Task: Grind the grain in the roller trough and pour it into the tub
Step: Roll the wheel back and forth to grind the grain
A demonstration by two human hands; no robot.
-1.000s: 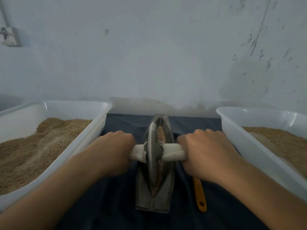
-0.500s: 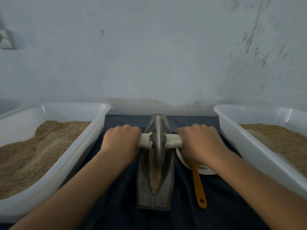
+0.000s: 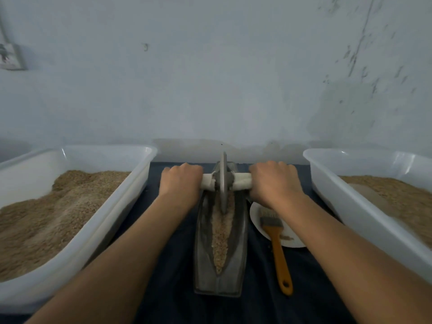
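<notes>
Both hands have pushed the roller wheel away to the trough's far end, baring grain in the groove nearer the person. Left hand and right hand each wrap a white-wrapped handle end, wheel upright between them. Outside each hand sits a white tub, left and right, both holding brown meal. A brush lies across a plate under the right wrist.
</notes>
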